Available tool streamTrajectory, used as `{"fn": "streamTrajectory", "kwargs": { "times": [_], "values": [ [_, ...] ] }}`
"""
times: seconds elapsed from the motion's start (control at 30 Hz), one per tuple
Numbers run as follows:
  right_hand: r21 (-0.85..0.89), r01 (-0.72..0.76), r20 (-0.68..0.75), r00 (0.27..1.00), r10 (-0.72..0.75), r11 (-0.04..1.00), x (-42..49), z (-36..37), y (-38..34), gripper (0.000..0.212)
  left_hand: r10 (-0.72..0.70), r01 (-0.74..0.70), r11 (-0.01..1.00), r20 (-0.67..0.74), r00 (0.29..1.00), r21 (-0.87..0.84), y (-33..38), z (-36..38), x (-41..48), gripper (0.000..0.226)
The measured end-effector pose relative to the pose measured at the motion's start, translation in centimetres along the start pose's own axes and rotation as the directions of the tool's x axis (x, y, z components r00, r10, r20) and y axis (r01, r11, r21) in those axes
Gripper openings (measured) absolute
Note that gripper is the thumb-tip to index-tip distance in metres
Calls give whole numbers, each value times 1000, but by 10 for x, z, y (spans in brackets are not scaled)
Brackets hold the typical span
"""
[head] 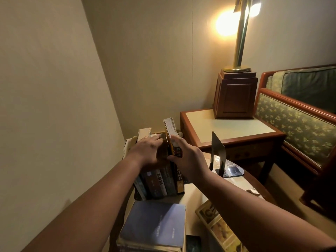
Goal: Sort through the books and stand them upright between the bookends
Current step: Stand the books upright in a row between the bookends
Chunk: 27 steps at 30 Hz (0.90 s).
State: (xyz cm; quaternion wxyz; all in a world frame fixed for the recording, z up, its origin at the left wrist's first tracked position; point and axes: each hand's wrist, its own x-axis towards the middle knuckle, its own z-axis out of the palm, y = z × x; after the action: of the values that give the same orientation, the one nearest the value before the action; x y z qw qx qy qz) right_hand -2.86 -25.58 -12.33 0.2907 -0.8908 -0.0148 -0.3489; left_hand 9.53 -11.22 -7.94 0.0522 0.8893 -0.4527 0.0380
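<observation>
A: While gripping the tall yellow-and-black paperback [175, 151] by its upper spine, right hand [189, 159] curled round it: thumb on the near edge, fingers over the far cover. Standing at the right end of the row, directly left of that palm.

B: And the left hand [147, 151]?

A: Laid across the tops of the row of upright dark-spined books [158, 180], fingers fairly straight, pressing down rather than clutching. Holding nothing.

B: Bookends?

A: Only one visible: thin black metal bookend [218, 151], upright, well to the right of the right hand and apart from the row. Nothing bracing the paperback on that side except the grip. Second bookend hidden beyond the left hand, or absent; impossible to tell.

B: Risks from here?

A: Releasing too early, mainly. Probably tipping the paperback rightward into the open gap and fanning its neighbours after it. Also shoving too hard from the left and skating the whole row over the pale tabletop [194, 195]. Safer, arguably: press down with the left palm, fetch the bookend with the right, snug it against the last cover.

B: Much left to do?

A: Plenty, judging by the flat ones nearer than both wrists: blue-grey hardback [154, 228] topping a stack beneath the left forearm, yellowish illustrated book [216, 224] beneath the right forearm.
</observation>
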Motion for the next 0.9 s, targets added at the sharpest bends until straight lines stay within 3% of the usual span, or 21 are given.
{"fn": "streamTrajectory", "kwargs": {
  "times": [0.2,0.5,0.67,0.73,0.8,0.9],
  "values": [
    [-55,10,78,997,-5,998,-11,6,10,71,-1,2,1000,27,1000,-30,-4,4,-2,78],
    [-156,-125,359,917,174,980,8,-3,3,86,-36,36,998,9,999,-56,-2,4,-1,79],
    [53,-301,403,879,255,952,-6,1,9,108,-64,63,994,-11,998,-85,-3,4,-2,90],
    [248,-459,392,853,345,853,-11,-2,16,111,-50,49,994,-17,999,-101,-2,4,-4,102],
    [441,-583,410,807,424,682,-15,-7,15,103,-6,4,997,-28,1000,-71,0,2,-5,106],
    [515,-684,526,728,440,517,-27,1,17,87,43,-41,996,23,999,-83,-1,-1,-1,95]
  ]
}}
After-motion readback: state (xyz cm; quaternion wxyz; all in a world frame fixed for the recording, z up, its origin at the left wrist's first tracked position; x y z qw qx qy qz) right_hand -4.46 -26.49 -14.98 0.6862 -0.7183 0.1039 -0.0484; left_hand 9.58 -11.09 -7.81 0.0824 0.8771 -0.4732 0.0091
